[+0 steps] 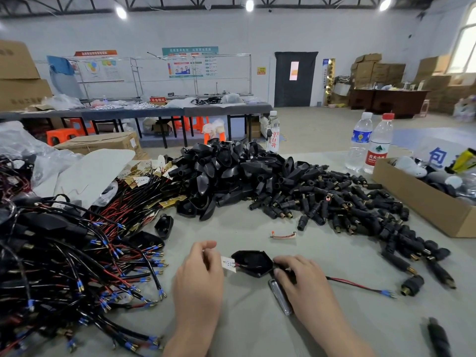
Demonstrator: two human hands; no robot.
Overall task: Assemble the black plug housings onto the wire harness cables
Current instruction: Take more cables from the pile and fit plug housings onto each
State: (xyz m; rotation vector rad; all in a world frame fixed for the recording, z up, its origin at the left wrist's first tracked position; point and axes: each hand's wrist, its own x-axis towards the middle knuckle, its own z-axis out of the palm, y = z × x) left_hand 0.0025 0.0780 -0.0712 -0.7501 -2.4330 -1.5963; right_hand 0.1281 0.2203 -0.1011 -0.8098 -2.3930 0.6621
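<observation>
— Where's the housing?
— Flat on the grey table (242,222), between my hands. It's a glossy black plug housing (251,262), an angular shell with its hollow side up. My left hand (198,279) pinches the small white board (228,264) at its left end. My right hand (296,276) grips the thin red-and-black cable (355,283) at its neck.
— Around you?
— Heaped black shells (226,173) behind, tangled harness cables (77,266) to the left.

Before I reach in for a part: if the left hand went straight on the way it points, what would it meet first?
Probably the housing pile: the left hand points away and slightly right, with only bare table between them. Depth is hard to judge.
</observation>
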